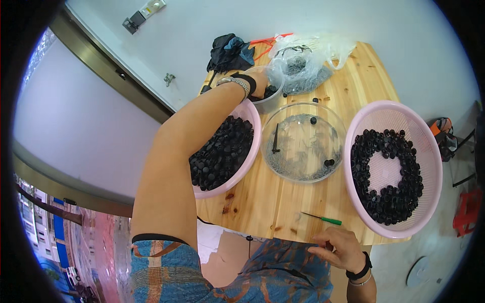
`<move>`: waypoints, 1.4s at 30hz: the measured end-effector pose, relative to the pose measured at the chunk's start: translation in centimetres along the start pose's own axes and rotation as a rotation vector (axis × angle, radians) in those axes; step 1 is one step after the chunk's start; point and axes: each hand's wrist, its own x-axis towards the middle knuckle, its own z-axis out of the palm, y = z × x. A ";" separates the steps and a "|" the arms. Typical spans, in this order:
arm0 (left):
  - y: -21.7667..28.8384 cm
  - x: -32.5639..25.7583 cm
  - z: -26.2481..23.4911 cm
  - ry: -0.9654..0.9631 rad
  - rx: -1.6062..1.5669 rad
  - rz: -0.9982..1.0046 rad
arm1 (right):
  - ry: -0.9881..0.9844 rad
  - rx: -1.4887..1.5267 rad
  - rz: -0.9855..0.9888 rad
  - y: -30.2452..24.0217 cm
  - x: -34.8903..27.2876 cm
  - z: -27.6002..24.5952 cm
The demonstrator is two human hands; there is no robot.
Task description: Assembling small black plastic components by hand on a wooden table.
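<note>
My left hand [259, 84] reaches across the table into a clear plastic tub [273, 103] with black pieces in it. Its fingers are hidden behind the wrist and among the pieces. Under my left forearm stands a pink basket [256, 146] full of small black caps [222, 156]. My right hand [339, 248] hovers at the table's front edge, thumb and index finger apart, with nothing plainly held. Nearest to it lies a green-handled screwdriver [331, 221]. Between the baskets sits a round clear tray [303, 178] of small metal pins, with a few black caps and a thin black part [276, 139].
On the right, a pink basket [433, 166] holds a ring of black caps [361, 171]. Clear bags [308, 76] of metal pieces and a folded dark umbrella [230, 53] lie at the back of the wooden table [252, 212]. A red stool [466, 212] stands at far right.
</note>
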 end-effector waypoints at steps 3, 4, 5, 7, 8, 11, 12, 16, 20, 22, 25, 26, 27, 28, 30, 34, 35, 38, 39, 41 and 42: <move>-1.3 0.3 0.9 0.167 -0.045 -0.006 | -0.018 0.036 -0.024 0.9 0.4 0.1; -1.2 0.1 0.6 0.162 -0.048 -0.005 | -0.017 0.060 -0.033 1.1 0.4 0.1; -0.6 -0.1 -0.3 0.128 -0.064 0.013 | -0.013 0.058 -0.024 1.3 0.4 0.0; -0.2 -0.2 -0.8 0.093 -0.080 0.030 | -0.031 0.058 0.003 1.4 0.3 -0.1; -0.5 -0.4 -0.8 0.107 -0.176 -0.010 | -0.031 0.059 0.002 1.2 0.3 -0.2; -1.4 -1.6 -0.9 0.110 -0.434 -0.062 | -0.020 0.100 0.077 0.5 0.4 -0.1; -1.7 -2.2 -1.1 0.101 -0.597 -0.075 | -0.023 0.089 0.061 0.5 0.4 0.0; -0.4 -6.3 -2.7 0.235 -1.107 0.037 | 0.006 0.026 0.017 -0.2 -0.4 0.1; 5.2 -13.6 -5.1 0.262 -1.338 0.274 | 0.225 -0.077 0.002 -2.2 -0.3 -0.1; 8.3 -17.7 -5.4 0.199 -1.441 0.382 | 0.349 -0.113 -0.069 -3.7 0.8 -0.1; 11.6 -22.9 -4.2 0.081 -1.551 0.463 | 0.545 -0.188 -0.271 -6.3 3.2 -0.5; 12.4 -24.2 -3.6 0.052 -1.578 0.522 | 0.575 -0.206 -0.295 -7.0 3.7 -0.5; 13.2 -25.3 -3.2 0.042 -1.585 0.528 | 0.605 -0.224 -0.318 -7.7 4.1 -0.4; 13.8 -26.3 -2.6 0.003 -1.666 0.530 | 0.599 -0.223 -0.308 -8.2 4.7 -0.1; 14.9 -27.4 -1.3 -0.066 -1.808 0.560 | 0.585 -0.208 -0.413 -9.1 5.3 0.3; 15.9 -29.5 0.8 -0.084 -1.855 0.554 | 0.514 -0.330 -0.399 -8.9 5.0 1.8; 16.1 -29.9 1.4 -0.080 -1.860 0.560 | 0.509 -0.338 -0.398 -8.8 4.7 2.1; 17.0 -30.7 3.4 -0.079 -2.001 0.509 | 0.441 -0.407 -0.451 -9.0 4.0 2.8; 17.3 -30.8 4.2 -0.076 -2.012 0.517 | 0.402 -0.423 -0.435 -9.4 3.6 2.9; 17.7 -31.0 5.9 -0.116 -2.206 0.474 | 0.358 -0.448 -0.407 -9.7 3.3 3.4; 18.2 -31.2 6.7 -0.143 -2.317 0.425 | 0.294 -0.414 -0.409 -9.7 3.2 3.5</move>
